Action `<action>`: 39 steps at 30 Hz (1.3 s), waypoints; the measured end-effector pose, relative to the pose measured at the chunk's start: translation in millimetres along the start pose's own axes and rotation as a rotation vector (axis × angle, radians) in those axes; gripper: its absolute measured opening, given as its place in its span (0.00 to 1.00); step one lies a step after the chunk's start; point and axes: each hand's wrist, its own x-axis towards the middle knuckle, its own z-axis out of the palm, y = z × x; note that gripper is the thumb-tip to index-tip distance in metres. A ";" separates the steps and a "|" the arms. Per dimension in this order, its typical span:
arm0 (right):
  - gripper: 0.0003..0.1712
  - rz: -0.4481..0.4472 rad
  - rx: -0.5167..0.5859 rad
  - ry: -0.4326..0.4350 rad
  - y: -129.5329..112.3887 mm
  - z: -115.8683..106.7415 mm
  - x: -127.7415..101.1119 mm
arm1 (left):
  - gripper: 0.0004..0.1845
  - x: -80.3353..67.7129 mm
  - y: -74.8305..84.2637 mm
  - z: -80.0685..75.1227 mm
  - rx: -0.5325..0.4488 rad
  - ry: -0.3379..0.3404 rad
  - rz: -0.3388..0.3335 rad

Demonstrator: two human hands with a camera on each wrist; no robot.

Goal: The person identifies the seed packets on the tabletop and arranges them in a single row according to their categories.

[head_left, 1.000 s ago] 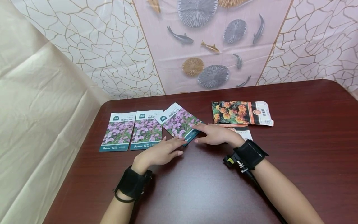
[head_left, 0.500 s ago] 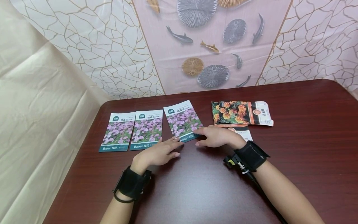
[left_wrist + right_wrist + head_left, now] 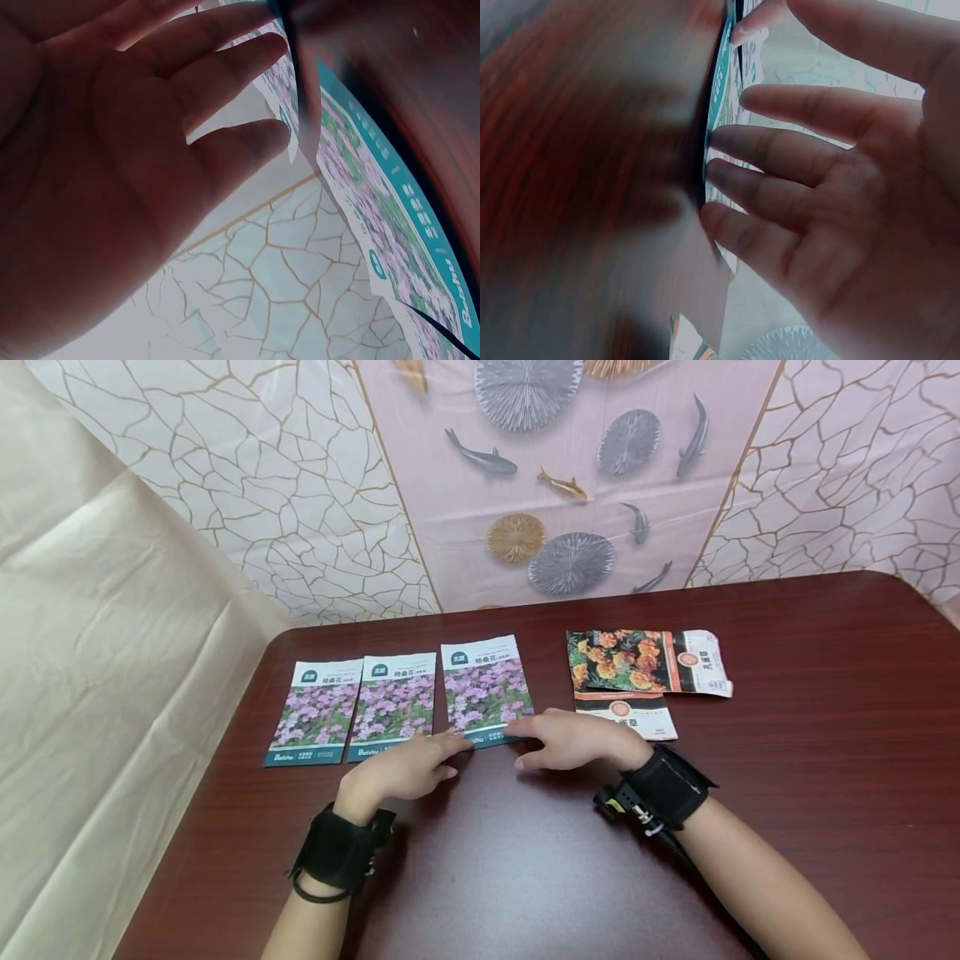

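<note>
Three seed packets with pink flowers lie in a row on the dark red table (image 3: 825,743). My left hand (image 3: 408,766) lies flat, its fingertips touching the near edge of the third pink packet (image 3: 483,689), the rightmost of the row. My right hand (image 3: 573,739) is also flat, with its fingertips at that packet's near right corner. The left wrist view shows my open palm (image 3: 112,172) beside the packets (image 3: 375,217). In the right wrist view my straight fingers (image 3: 795,150) meet the packet's teal edge (image 3: 721,90).
Two marigold seed packets lie right of the row, one orange-flowered (image 3: 645,662) and one under it (image 3: 630,714) close to my right hand. A patterned wall (image 3: 525,485) backs the table, and beige sheeting (image 3: 97,693) hangs at the left.
The third pink packet has turned from a slant to lie straight beside the other two. Both hands have drawn back toward me, following its near edge.
</note>
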 end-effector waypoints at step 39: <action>0.30 -0.054 0.020 0.001 -2.8 -8.1 -9.3 | 0.24 -7.4 -3.0 -5.5 -0.014 -0.003 -0.054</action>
